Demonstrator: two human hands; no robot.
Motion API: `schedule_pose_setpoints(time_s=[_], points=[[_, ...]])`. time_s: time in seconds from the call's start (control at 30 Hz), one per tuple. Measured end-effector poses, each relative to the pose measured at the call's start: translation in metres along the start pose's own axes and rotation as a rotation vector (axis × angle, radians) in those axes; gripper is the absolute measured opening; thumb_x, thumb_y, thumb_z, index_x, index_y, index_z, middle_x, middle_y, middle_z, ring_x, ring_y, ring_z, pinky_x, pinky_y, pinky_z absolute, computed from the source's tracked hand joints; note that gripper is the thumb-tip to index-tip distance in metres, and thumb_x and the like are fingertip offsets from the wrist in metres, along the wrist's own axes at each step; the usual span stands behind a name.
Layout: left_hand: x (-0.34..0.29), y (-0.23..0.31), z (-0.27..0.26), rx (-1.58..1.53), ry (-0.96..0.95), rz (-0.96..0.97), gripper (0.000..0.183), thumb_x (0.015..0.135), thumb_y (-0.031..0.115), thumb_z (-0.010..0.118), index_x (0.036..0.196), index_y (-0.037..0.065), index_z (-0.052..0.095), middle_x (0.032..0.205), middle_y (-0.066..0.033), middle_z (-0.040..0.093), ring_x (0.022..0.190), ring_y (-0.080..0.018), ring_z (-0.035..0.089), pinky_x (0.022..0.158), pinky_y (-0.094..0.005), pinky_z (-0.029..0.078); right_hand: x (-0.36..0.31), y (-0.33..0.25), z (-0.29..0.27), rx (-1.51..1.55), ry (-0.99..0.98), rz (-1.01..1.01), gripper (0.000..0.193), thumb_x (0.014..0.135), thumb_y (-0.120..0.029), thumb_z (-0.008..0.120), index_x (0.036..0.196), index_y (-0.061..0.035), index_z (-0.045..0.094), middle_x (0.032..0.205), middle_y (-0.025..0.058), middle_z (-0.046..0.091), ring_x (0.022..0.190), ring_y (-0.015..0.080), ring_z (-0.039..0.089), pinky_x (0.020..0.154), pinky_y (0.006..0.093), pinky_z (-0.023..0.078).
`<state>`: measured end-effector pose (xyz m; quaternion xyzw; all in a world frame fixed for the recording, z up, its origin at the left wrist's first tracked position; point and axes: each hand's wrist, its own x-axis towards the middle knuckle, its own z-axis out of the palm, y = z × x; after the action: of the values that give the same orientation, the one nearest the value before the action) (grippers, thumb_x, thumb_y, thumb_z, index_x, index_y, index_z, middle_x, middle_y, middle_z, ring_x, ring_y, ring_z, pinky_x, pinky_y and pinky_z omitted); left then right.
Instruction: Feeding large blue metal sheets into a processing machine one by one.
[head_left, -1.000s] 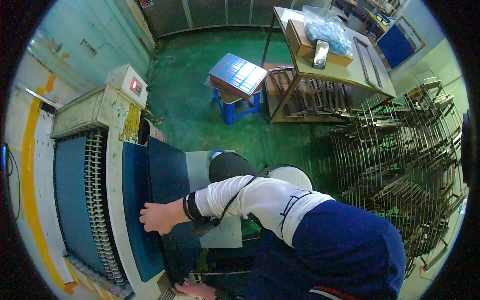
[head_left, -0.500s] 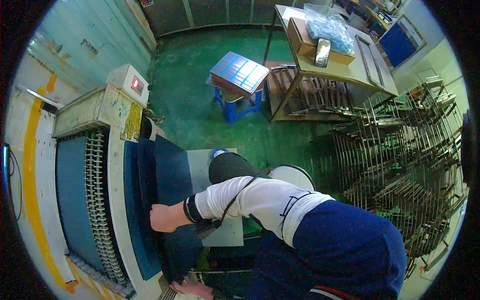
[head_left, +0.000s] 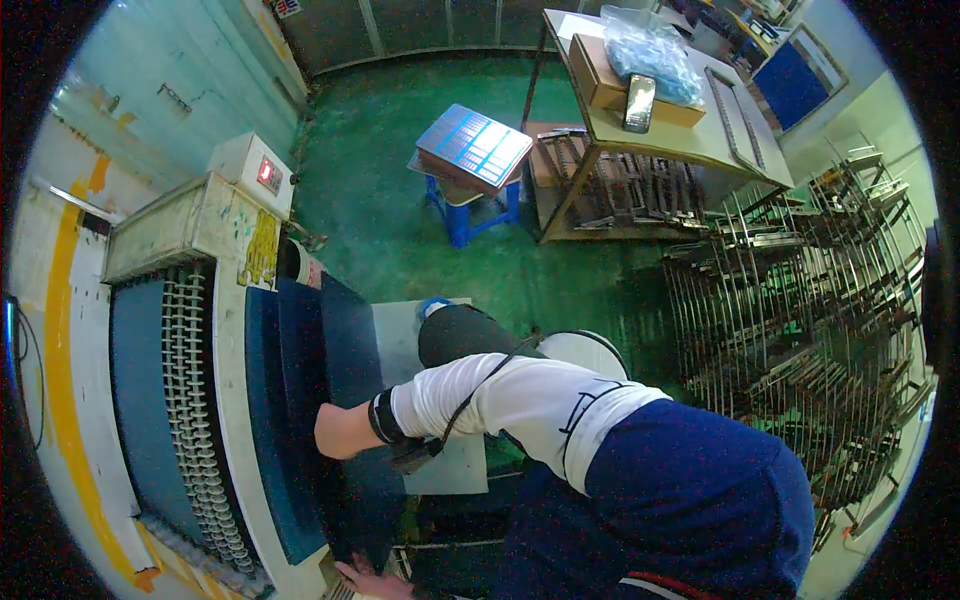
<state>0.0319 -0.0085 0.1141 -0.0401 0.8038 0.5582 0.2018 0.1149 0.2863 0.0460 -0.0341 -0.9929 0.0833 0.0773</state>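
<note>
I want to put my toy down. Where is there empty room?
Bare spots: the green floor between the blue stool and the machine, and the tan table right of the phone. The wire racks are crowded.

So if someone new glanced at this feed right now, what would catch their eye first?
Probably the stack of dark blue panels standing on edge at lower left, beside the ribbed conveyor machine, with one arm in a white sleeve reaching across so its hand is hidden behind them. The other hand rests low by the bottom edge. Behind, a blue stool carries a tray, and metal racks crowd the right.
</note>
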Motion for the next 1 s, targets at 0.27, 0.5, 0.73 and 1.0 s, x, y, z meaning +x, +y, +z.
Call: schedule_pose_setpoints(time_s=[0.27,0.5,0.73,1.0], points=[[0.059,-0.051,-0.046,0.530,-0.179,0.538,0.069,0.089,0.038,0.058,0.139,-0.001,0.031,0.127,-0.0220,0.048,0.098,-0.0322,0.057,0.086,-0.0427,0.047,0.000,0.003,-0.008,-0.002,-0.027,0.002,0.009,0.067,-0.020,0.068,0.064,-0.0121,0.067,0.061,0.0004,0.061,0.055,0.0196,0.057,0.042,0.0361,0.027],[0.089,-0.029,-0.046,0.509,-0.239,0.426,0.055,0.097,0.038,0.039,0.138,0.003,0.036,0.121,-0.0167,0.054,0.095,-0.0295,0.056,0.082,-0.0419,0.047,-0.009,0.035,-0.041,0.053,-0.119,0.103,0.010,0.067,-0.021,0.069,0.072,-0.0132,0.071,0.074,0.0034,0.068,0.066,0.0236,0.064,0.047,0.0385,0.041],[0.170,-0.077,-0.068,0.549,-0.426,0.682,0.052,0.096,0.034,0.041,0.139,0.006,0.034,0.133,-0.0151,0.045,0.117,-0.0313,0.044,0.100,-0.0439,0.034,-0.032,0.076,-0.097,0.251,-0.110,0.245,0.020,0.064,-0.018,0.065,0.082,-0.0112,0.071,0.081,0.0088,0.068,0.077,0.0308,0.065,0.059,0.0436,0.049],[0.194,-0.099,-0.087,0.084,-0.572,0.394,0.050,0.096,0.028,0.039,0.139,0.004,0.031,0.141,-0.0141,0.036,0.127,-0.0353,0.037,0.107,-0.0423,0.031,-0.077,0.134,-0.179,0.473,0.155,0.342,0.036,0.074,-0.034,0.070,0.092,-0.0029,0.068,0.085,0.0170,0.066,0.082,0.0337,0.063,0.071,0.0431,0.048]])
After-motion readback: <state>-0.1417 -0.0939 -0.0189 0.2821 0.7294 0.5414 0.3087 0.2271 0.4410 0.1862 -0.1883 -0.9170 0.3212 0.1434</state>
